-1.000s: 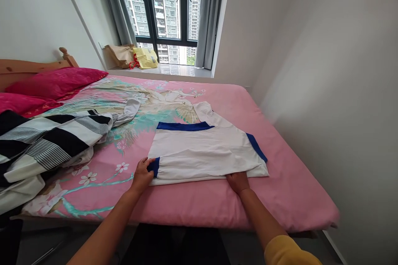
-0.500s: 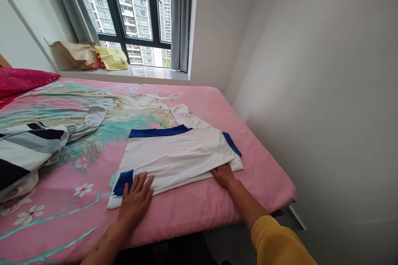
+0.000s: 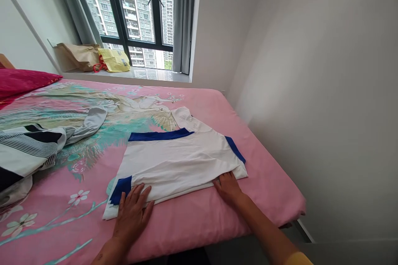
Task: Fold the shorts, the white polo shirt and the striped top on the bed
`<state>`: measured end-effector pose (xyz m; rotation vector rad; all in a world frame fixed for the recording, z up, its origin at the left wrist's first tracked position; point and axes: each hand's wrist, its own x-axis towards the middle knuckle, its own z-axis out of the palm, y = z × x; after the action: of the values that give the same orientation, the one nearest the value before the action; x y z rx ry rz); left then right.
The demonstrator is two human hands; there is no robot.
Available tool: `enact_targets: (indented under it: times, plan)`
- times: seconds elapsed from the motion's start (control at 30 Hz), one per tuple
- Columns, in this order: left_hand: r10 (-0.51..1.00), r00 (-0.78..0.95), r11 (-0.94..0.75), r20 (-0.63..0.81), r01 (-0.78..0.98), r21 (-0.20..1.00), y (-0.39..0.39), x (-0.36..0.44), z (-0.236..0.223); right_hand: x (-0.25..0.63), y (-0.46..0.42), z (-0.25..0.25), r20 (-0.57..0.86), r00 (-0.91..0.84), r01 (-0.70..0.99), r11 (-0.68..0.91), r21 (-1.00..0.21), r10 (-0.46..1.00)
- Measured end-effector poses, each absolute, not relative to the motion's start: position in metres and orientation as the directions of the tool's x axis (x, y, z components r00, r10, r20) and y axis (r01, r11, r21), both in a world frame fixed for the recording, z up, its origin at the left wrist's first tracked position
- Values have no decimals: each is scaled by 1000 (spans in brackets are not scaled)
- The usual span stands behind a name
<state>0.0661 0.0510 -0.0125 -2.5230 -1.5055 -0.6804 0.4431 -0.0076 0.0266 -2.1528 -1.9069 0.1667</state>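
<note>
A white shirt with blue trim point(image 3: 174, 157) lies folded on the bed, one white sleeve sticking out at its far side. My left hand point(image 3: 133, 209) rests flat on the shirt's near left corner, beside a blue cuff, with its fingers stretched out. At the near edge toward the right, my right hand point(image 3: 228, 188) touches the cloth with its fingers extended. The very tips of the right fingers meet a fold and are partly hard to see. Neither hand lifts the fabric.
A pink patterned bedsheet point(image 3: 192, 223) covers the bed. To the left lies a black, white and grey striped garment point(image 3: 34, 145), with a dark red pillow point(image 3: 27, 80) behind it. Brown point(image 3: 81, 56) and yellow bags point(image 3: 115, 60) sit on the windowsill. A wall point(image 3: 311, 112) stands right.
My left hand has shifted slightly down and left over the shirt's corner. The right fingers show more on top of the near edge. The view has moved a little.
</note>
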Motion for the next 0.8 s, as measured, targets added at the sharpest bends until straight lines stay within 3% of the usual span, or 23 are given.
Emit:
enact_targets:
  times: [0.1,0.23,0.57,0.8]
  plan:
    - [800,410,-496,438,863,98,51,67,-13,443,-8,45,112,184,939,-141,-314,976]
    - [792,414,-497,448,864,80,49,69,-10,437,34,74,177,139,909,-55,-413,974]
    - [786,388,-483,482,871,86,47,67,-13,418,156,60,-201,25,942,-90,-323,979]
    - [790,391,-480,472,873,80,46,66,-12,418,164,57,-226,-69,931,-19,-364,972]
